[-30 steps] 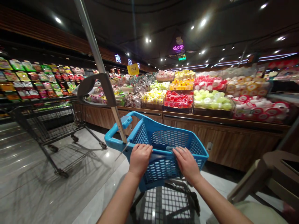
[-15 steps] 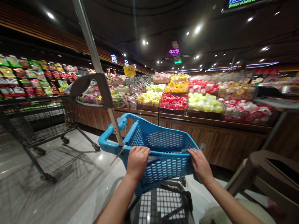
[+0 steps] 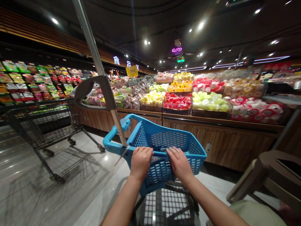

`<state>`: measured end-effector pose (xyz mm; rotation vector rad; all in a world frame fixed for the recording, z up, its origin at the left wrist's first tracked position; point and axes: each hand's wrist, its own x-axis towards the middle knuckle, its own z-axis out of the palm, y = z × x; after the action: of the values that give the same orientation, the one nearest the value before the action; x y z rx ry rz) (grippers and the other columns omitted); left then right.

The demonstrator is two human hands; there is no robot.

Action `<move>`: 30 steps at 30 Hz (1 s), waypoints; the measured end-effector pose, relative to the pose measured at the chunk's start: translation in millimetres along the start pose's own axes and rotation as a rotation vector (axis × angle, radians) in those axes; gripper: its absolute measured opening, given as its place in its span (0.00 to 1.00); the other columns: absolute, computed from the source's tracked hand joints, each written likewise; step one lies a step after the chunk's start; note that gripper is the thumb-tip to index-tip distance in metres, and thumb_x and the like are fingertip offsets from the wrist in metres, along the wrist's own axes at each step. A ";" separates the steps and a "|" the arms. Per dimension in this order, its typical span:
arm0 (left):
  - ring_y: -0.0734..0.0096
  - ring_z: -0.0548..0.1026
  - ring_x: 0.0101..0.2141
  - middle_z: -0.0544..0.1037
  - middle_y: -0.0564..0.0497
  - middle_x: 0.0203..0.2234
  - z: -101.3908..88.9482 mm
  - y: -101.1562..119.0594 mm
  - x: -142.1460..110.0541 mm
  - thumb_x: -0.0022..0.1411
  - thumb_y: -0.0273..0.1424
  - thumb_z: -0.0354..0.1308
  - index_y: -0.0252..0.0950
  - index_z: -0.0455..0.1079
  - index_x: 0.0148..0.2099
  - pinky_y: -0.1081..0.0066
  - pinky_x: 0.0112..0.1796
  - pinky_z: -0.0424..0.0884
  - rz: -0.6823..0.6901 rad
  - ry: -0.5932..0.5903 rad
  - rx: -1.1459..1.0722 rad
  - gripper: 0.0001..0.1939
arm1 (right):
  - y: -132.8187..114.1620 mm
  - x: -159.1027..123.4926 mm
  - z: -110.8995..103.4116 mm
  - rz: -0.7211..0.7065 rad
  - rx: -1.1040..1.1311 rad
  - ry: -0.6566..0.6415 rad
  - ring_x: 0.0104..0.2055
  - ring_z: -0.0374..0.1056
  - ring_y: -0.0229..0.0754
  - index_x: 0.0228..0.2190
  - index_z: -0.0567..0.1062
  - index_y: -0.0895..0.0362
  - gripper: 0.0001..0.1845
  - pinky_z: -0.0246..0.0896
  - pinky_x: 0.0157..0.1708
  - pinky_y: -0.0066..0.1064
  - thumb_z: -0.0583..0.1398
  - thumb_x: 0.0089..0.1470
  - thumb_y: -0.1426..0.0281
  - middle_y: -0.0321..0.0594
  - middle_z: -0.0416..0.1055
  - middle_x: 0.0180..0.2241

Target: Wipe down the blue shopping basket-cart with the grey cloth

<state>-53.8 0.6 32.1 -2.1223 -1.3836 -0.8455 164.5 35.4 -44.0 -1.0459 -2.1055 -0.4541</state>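
The left hand (image 3: 141, 161) is clamping its fingers on the near rim (image 3: 160, 154) of the blue cart (image 3: 160, 171). The right hand (image 3: 180, 163) is draping bent fingers over it, grip unclear.

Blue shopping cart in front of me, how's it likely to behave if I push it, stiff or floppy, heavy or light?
The blue shopping cart should feel stiff, since its molded body holds its shape. Its slotted sides suggest the basket part is fairly light for its size. The glossy handle might be slightly slippery.
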 end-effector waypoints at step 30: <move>0.62 0.74 0.41 0.81 0.51 0.39 2.1 2.7 -0.4 0.69 0.31 0.50 0.40 0.74 0.43 0.60 0.46 0.60 -0.025 0.005 -0.016 0.10 | -5.6 -1.3 0.2 0.108 0.012 0.040 0.61 0.56 0.51 0.59 0.64 0.54 0.26 0.48 0.62 0.54 0.49 0.60 0.76 0.44 0.66 0.57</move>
<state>-50.9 0.8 30.3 -2.1175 -1.4077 -0.8738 160.4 31.5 -45.0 -1.1280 -2.0037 -0.4055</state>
